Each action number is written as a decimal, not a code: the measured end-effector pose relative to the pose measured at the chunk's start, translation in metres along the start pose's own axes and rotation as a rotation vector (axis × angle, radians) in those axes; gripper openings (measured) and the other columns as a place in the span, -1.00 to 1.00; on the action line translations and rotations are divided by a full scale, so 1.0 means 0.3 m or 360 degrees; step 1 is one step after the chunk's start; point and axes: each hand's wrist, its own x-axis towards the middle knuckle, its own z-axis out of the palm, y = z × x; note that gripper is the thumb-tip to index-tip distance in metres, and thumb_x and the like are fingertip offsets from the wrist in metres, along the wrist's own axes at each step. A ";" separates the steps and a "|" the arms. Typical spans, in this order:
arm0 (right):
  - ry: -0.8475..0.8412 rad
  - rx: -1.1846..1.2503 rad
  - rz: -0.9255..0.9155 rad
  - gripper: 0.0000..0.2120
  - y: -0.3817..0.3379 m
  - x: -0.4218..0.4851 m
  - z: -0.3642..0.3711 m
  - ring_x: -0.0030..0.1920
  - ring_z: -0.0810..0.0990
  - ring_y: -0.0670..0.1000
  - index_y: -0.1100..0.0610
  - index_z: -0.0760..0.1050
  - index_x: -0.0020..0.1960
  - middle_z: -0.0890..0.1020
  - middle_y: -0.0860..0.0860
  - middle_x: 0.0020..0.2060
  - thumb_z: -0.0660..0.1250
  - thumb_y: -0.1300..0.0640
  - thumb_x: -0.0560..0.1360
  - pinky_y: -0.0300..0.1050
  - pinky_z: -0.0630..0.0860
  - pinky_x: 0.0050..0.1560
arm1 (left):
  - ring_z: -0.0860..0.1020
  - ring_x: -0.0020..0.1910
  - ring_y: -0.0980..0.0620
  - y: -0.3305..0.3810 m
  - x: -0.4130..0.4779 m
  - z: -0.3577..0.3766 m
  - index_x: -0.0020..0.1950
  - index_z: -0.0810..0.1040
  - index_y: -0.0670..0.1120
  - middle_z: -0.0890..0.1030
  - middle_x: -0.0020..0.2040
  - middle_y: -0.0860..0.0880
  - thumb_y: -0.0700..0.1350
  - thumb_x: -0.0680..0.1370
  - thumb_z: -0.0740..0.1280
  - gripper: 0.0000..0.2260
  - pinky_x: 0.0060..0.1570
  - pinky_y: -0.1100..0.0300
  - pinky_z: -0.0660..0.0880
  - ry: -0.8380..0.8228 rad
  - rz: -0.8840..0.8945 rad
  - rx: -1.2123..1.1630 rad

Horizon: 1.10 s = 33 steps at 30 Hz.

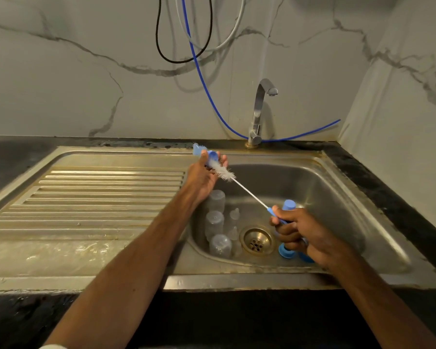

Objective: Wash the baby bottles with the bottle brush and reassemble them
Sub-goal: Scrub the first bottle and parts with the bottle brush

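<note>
— Left hand (203,176)?
— Curled round a blue bottle part (208,155), raised over the back-left corner of the sink (337,192), right at the edge of the ribbed drainboard (98,195).
— And the right hand (302,235)?
— Gripping the blue handle of the bottle brush (247,191), low over the basin, just right of the drain (256,240). White bristles up against the blue bottle part in the left palm; thin wire slanting through open air between the two hands.
— Bottles?
— Three clear bottles (215,222) down in the basin, seemingly bases up, packed along the left wall and touching. Clear teats (234,214) just beside them, between bottles and drain. One blue part (288,205) upright behind the right fingers, another blue part (286,251) under that hand, near the front wall.
— Room to move?
— Open steel across the basin's right half and back, up to the tap (258,114). Wide drainboard to the left, level with the rim. Dark desk (388,177) hemming the sink at back and right; blue hose (204,81) hanging down the wall and looping behind the tap.
</note>
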 end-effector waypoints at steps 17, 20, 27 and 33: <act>0.0342 -0.0159 -0.0207 -0.63 -0.004 0.033 0.068 -0.56 0.17 -0.12 0.17 0.49 -0.26 0.26 -0.07 -0.54 0.27 0.00 0.65 -0.25 0.11 -0.54 | 0.63 -0.03 -0.09 -0.033 -0.004 0.030 0.24 0.47 -0.25 0.60 0.01 -0.21 -0.01 0.73 0.16 -0.69 0.21 -0.06 0.57 -0.0064 -0.0052 0.0047; -0.0064 0.0255 0.0183 -0.65 -0.001 0.011 0.027 -0.57 0.09 -0.18 0.08 0.41 -0.28 0.16 -0.13 -0.51 0.21 0.00 0.66 -0.30 -0.03 -0.56 | 0.59 -0.05 -0.10 -0.002 0.022 -0.003 0.10 0.48 -0.25 0.57 -0.02 -0.22 0.04 0.75 0.09 -0.63 0.13 -0.03 0.58 0.0031 -0.0048 0.0074; 0.0232 -0.0184 -0.0152 -0.67 -0.003 -0.025 -0.020 -0.52 0.16 -0.12 0.22 0.62 -0.17 0.25 -0.04 -0.50 0.35 -0.02 0.60 -0.23 0.07 -0.46 | 0.64 -0.01 -0.10 -0.013 0.004 -0.002 0.18 0.51 -0.25 0.62 0.00 -0.20 0.00 0.73 0.17 -0.69 0.17 -0.05 0.59 0.0021 -0.0034 0.0135; 0.0728 -0.0748 -0.0768 -0.69 -0.076 0.069 0.033 -0.53 0.40 -0.10 0.12 0.68 -0.29 0.47 -0.05 -0.60 0.37 0.07 0.60 -0.18 0.37 -0.40 | 0.65 0.14 -0.16 -0.144 -0.061 0.110 0.33 0.47 -0.25 0.62 0.18 -0.24 -0.08 0.71 0.22 -0.71 0.12 -0.01 0.63 -0.0111 -0.0133 0.0350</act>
